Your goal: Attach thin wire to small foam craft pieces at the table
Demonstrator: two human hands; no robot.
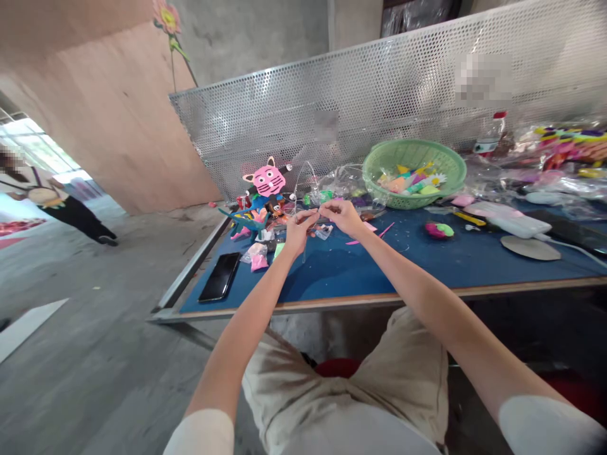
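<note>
Pinching a thin clear strand in left hand and right hand, fingertips close together. Strand loops up above the hands, over the blue tabletop. Phone lies near the left forearm; green basket sits beyond the right.

Wearer's two hands, one basket (one phone)
</note>
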